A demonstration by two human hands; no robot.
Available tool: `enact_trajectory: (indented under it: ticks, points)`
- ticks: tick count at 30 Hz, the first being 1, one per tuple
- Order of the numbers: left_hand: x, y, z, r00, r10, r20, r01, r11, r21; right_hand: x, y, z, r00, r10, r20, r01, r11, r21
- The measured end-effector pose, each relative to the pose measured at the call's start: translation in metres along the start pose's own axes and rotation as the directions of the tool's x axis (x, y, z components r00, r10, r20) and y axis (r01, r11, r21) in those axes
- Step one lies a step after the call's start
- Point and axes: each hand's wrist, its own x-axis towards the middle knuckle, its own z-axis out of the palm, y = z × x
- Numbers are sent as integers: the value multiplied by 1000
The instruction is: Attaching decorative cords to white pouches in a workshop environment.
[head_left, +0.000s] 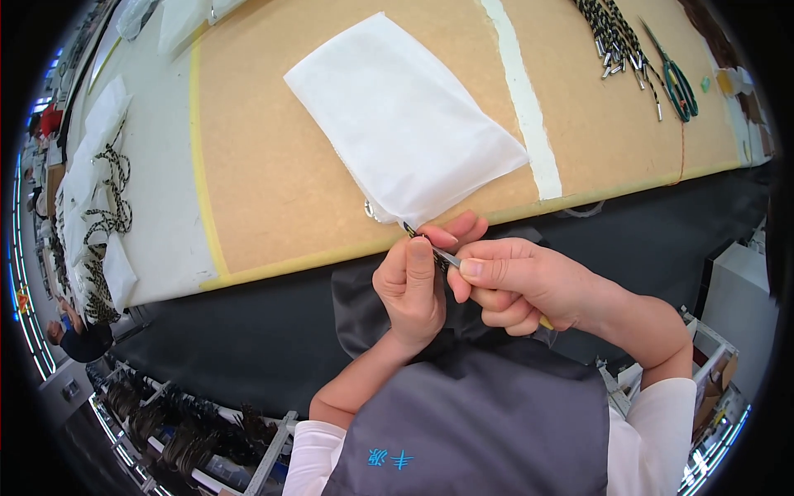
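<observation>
Your left hand (pixel 418 289) is closed, thumb against fingers, on a dark patterned cord (pixel 408 229) at the lower corner of the white bag (pixel 405 116). Your right hand (pixel 521 285) is clamped on a slim metal tool (pixel 447 257), its tip at the cord between your hands; a bit of yellow shows below your right fist. Whether the tip goes into the cord, you cannot tell, as your fingers cover it. The bag lies flat and slanted on the table (pixel 265 165), its lower corner at the near edge, just above your hands. A pale strip (pixel 529 116) runs beside its right corner. Farther right lie metal-tipped cords (pixel 608 37) and, next to them, green-handled scissors (pixel 678 87). At far left, looped cords (pixel 107 202) rest on white plastic (pixel 91 149).
</observation>
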Motion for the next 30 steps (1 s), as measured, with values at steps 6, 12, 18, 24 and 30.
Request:
enact_trajectory:
  ticks: [6,12,18,24,30]
  points:
    - [-1,-2,-2,1000,-12,-7,12,1000,0,3,14,11,998,-65,20,59,974,217]
    - [2,0,-1,999,34,-1,-34,999,35,13,28,12,638,-765,94,172,23,-985]
    - [4,20,-2,970,-243,16,237,930,-280,4,17,19,978,-179,-106,176,984,-37]
    - [1,23,-7,965,-260,35,257,910,-327,4,26,21,990,-69,125,-16,818,576]
    - [3,25,-3,968,-251,22,251,947,-202,2,50,11,892,-251,376,-139,639,757]
